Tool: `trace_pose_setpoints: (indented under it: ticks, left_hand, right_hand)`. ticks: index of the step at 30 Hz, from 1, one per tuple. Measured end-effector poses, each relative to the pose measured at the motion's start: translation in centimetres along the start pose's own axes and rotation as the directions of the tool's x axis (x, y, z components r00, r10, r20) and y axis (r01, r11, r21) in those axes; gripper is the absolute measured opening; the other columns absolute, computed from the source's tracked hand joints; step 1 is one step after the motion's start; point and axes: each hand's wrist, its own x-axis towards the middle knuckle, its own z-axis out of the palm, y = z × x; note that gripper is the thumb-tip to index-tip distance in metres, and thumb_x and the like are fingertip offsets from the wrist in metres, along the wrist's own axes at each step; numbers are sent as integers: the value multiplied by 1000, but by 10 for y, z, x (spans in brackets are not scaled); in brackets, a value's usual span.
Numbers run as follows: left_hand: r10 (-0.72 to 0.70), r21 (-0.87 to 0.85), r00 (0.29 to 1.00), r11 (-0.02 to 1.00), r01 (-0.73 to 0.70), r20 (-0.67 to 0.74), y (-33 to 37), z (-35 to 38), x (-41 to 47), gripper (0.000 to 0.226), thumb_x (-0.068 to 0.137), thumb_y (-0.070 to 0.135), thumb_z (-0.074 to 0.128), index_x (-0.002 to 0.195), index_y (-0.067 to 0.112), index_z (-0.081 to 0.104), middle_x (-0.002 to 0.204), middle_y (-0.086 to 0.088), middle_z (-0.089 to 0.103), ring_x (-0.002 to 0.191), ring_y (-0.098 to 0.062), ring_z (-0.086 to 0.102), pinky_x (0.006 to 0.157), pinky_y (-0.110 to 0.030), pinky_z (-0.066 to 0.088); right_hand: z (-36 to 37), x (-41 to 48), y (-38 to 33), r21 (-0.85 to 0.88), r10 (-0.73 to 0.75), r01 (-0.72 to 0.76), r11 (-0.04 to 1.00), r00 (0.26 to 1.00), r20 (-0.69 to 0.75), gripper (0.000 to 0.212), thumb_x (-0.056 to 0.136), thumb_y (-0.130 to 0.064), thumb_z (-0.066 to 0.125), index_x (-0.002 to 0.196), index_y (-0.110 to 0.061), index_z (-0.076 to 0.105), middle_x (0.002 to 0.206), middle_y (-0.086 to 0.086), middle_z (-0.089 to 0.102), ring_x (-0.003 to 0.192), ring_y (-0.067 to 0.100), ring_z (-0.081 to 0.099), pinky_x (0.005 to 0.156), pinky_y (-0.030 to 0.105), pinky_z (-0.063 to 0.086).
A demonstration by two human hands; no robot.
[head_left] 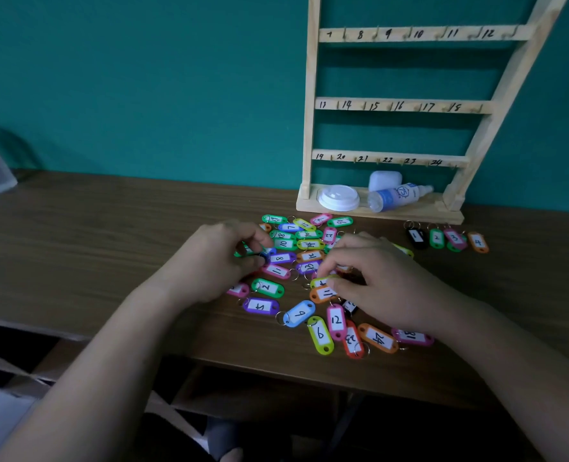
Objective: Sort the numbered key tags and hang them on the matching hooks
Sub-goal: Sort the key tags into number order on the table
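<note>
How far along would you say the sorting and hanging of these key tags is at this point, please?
Early. Done: four tags, 1 to 4, lie in a row right of the pile. In hand: the left hand and right hand are picking through the pile. Left: most tags are unsorted, and no tag hangs on the visible hooks of the wooden rack.

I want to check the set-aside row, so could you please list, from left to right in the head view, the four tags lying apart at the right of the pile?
Black tag 1 → green tag 2 → pink tag 3 → orange tag 4.
</note>
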Motion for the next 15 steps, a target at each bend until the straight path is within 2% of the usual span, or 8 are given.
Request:
trace_pose_setpoints:
  ticks: [2, 5, 10, 12, 15]
  left_hand:
    - [18, -4, 1000, 1000, -18, 9, 4, 3, -1, 26, 88, 24, 83, 107, 39, 74, 102, 19, 69, 98, 3, 61, 80, -5, 39]
    - [51, -3, 998, 999, -51, 36, 9, 6, -2, 26, 88, 24, 83, 109, 37, 74, 103, 18, 67, 98, -2, 62, 86, -18, 46]
    - [105, -1, 993, 994, -105, 45, 16, 12, -2, 22, 89, 21, 83, 108, 31, 76, 103, 14, 67, 99, -5, 62, 87, -19, 47]
    - [133, -7, 989, 991, -133, 58, 21, 17, -1, 21, 90, 22, 81, 107, 32, 76, 103, 14, 67, 99, -4, 61, 88, -22, 48]
    - [181, -17, 981, 983, -181, 68, 29, 27, -1, 21, 90, 21, 81, 106, 32, 76, 103, 13, 67, 99, -3, 60, 87, -16, 47]
  right_hand:
    - [0, -1, -2, 10, -9, 9, 1000, 1000, 9, 12, 98, -30, 71, 104, -40, 74, 107, -20, 58, 109, 0, 48, 95, 33, 37]
    - [-1, -3, -2, 14, 2, -2, 1000, 999, 38, 11, 97, -29, 72, 98, -40, 73, 107, -22, 57, 111, 0, 49, 98, 32, 39]
    - [-7, -7, -1, 5, 43, -44, 999, 996, 73, 20, 95, -21, 70, 88, -40, 72, 109, -24, 57, 119, -1, 49, 103, 30, 36]
    - [-8, -7, -1, 0, 56, -56, 998, 997, 52, 18, 96, -22, 69, 94, -40, 72, 110, -24, 57, 117, -1, 48, 100, 31, 36]
    - [-9, -6, -2, -26, 58, -57, 998, 996, 63, 18, 99, -24, 66, 103, -41, 73, 110, -23, 54, 113, -1, 46, 97, 30, 36]
